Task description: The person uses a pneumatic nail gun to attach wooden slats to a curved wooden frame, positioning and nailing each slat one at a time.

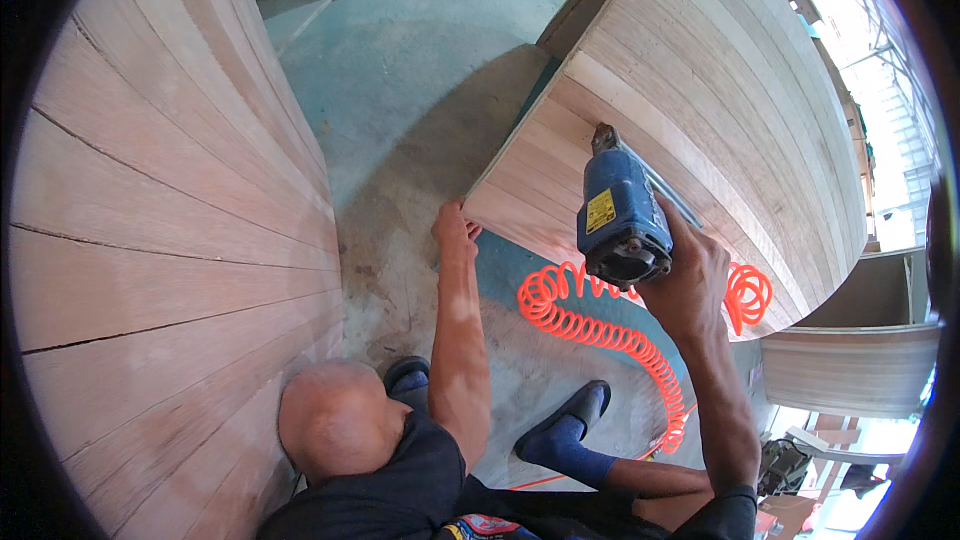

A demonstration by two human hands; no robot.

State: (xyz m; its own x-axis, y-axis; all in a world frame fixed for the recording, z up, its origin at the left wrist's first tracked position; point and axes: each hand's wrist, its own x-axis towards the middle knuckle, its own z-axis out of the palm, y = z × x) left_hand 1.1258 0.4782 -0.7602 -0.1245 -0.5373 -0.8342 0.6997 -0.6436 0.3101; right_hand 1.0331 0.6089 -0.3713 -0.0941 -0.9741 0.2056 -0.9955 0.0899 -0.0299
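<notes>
Right hand (692,265) gripping blue power tool (622,202), left hand (456,227) grasping wooden panel (720,130) at corner, coiled hose (610,333)

Slatted wooden panel (180,270) at left; concrete floor (400,50); smaller curved panel (850,370) at right.

We see a blotchy grey-green floor (400,10); a broad shadow (430,130) crosses it. Bright light (850,5) glares behind metal framework (868,57) at our upper right.
</notes>
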